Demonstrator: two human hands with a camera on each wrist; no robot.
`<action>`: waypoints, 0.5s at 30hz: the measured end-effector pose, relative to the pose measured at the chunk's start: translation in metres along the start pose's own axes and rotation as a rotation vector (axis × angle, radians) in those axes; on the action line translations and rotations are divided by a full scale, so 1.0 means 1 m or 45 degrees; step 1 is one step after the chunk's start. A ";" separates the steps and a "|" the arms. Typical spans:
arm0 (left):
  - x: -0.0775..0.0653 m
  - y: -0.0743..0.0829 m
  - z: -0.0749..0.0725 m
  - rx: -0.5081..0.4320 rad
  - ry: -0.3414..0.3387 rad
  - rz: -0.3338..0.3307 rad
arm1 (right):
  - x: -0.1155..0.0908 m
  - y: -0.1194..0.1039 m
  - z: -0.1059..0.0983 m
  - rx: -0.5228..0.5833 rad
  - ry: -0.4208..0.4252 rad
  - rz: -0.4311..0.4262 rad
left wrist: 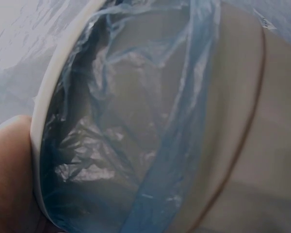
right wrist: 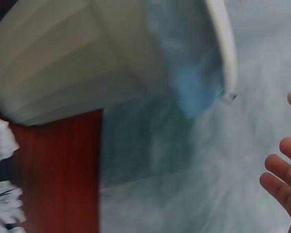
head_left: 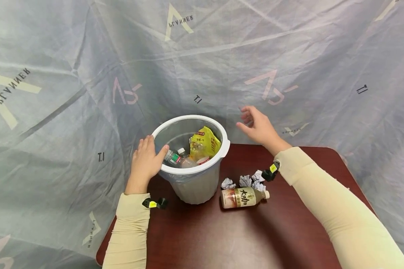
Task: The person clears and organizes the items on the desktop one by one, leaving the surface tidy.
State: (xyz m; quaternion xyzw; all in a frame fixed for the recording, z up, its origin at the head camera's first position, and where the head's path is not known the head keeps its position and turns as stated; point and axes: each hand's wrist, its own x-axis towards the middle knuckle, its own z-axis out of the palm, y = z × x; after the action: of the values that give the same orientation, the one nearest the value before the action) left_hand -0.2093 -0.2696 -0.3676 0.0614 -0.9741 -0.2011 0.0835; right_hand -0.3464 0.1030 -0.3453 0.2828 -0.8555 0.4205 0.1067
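A grey trash can (head_left: pixel 198 183) with a white rim and a bluish plastic liner (left wrist: pixel 160 179) stands on the table. My left hand (head_left: pixel 146 158) rests against the rim's left side, thumb spread across the rim and fingers nearly straight. Inside lie a yellow snack bag (head_left: pixel 210 144) and clear plastic bottles (head_left: pixel 185 161). Raised to the right of the can and apart from its rim, my right hand (head_left: pixel 257 125) holds nothing; its fingers are loosely bent. In the right wrist view its fingertips (right wrist: pixel 276 167) show at the right edge.
On the dark red table (head_left: pixel 202 239), a bottle with brown contents (head_left: pixel 242 198) lies on its side right of the can. Several crumpled paper balls (head_left: pixel 245 181) lie behind it. A grey printed sheet (head_left: pixel 202 74) hangs around the table.
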 end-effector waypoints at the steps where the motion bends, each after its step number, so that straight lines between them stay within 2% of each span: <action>1: 0.000 0.000 0.000 -0.001 -0.001 0.000 | -0.006 0.006 0.001 0.000 -0.013 0.010; 8: 0.001 0.000 -0.001 0.003 -0.003 0.002 | -0.051 0.052 0.027 -0.021 -0.150 0.030; 12: 0.001 0.000 -0.001 0.003 0.002 0.003 | -0.079 0.072 0.047 0.044 -0.182 0.037; 15: 0.001 0.002 -0.001 -0.002 -0.001 0.003 | -0.100 0.085 0.061 0.072 -0.192 0.003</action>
State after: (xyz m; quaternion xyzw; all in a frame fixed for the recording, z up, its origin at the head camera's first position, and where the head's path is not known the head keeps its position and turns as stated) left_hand -0.2098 -0.2684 -0.3657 0.0600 -0.9741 -0.2016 0.0833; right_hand -0.3104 0.1359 -0.4815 0.3156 -0.8492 0.4222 0.0333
